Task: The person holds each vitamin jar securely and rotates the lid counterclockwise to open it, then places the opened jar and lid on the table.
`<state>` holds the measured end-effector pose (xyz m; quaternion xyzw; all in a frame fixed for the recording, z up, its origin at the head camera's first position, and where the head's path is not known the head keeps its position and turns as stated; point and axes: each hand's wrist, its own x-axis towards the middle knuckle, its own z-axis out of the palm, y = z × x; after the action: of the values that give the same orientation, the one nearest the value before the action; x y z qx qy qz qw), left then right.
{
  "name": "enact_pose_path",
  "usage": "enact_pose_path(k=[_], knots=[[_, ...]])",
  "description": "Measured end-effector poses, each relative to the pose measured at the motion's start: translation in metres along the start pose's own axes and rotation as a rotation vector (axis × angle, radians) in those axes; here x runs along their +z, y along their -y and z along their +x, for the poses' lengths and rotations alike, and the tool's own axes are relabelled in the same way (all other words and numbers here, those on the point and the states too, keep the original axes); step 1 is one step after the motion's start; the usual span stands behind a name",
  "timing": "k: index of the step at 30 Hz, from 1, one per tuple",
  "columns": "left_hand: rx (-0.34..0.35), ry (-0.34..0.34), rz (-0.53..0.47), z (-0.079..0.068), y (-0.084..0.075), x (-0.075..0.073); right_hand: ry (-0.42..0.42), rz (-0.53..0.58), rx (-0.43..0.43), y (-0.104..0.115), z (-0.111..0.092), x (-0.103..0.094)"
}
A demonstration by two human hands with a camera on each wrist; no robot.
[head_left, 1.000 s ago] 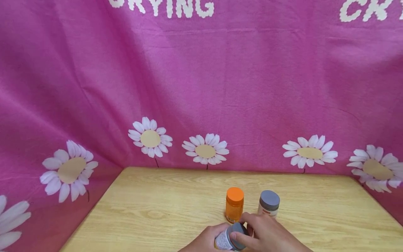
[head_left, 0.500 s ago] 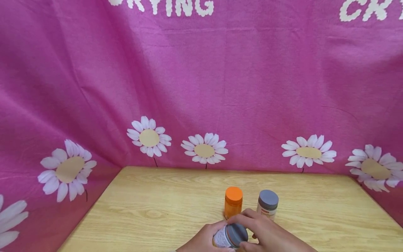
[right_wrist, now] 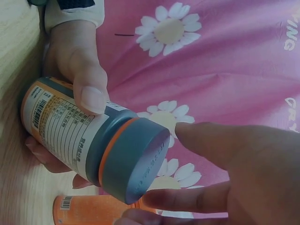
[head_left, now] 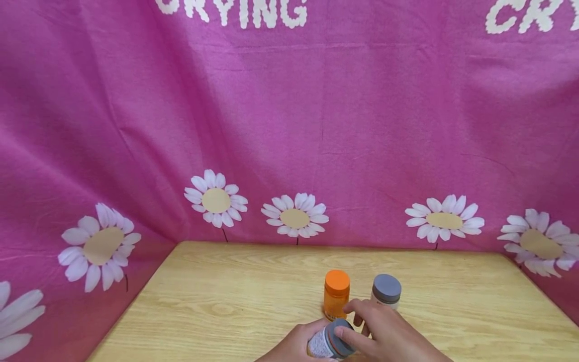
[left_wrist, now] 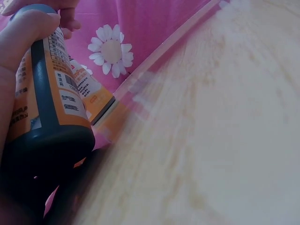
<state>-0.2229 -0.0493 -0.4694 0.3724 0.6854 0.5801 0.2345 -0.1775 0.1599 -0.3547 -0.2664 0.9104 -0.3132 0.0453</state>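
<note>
- Spreading wider than half a second ago, the right hand [head_left: 386,332] has its fingers flanking the gray cap [right_wrist: 129,161]; contact unclear;
- hold there seems loosened, cap still on;
- left hand [head_left: 296,343] curls round the tilted bottle [right_wrist: 63,129];
- orange bottle [head_left: 335,302] stands beyond the right fingertips.

The left hand [head_left: 295,343] holds a tilted bottle [head_left: 319,346], the right hand [head_left: 382,329] at its grey lid [head_left: 333,339].

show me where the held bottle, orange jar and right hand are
held bottle [right_wrist: 84,140]: right wrist view, on its white label
orange jar [head_left: 335,302]: head view, on its body
right hand [head_left: 384,329]: head view, on its back
</note>
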Motion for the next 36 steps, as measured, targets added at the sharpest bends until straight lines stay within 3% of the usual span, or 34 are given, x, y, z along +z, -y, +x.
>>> enact_pose_path(k=[4,7,14,19,27,36], knots=[[-0.019,0.003,-0.026,0.0001,-0.002,0.0005,0.005,0.016,0.013,-0.0003,0.0003,0.0009],[-0.03,0.011,-0.04,-0.0003,-0.0017,0.0006,-0.003,0.007,-0.022,-0.0013,-0.0001,0.0023],[0.022,-0.004,0.032,-0.0011,0.0002,0.0,0.02,0.018,-0.061,-0.0029,0.0005,0.0028],[0.02,0.009,0.012,-0.0011,-0.0002,-0.0004,0.069,0.038,-0.1,-0.0041,0.0016,-0.0002],[0.023,-0.012,0.045,-0.0012,0.0004,-0.0024,0.049,-0.044,-0.242,-0.0041,-0.0029,-0.0025],[0.009,-0.012,0.038,-0.0016,0.0006,-0.0017,0.027,-0.05,-0.377,-0.0072,-0.0045,-0.0009]])
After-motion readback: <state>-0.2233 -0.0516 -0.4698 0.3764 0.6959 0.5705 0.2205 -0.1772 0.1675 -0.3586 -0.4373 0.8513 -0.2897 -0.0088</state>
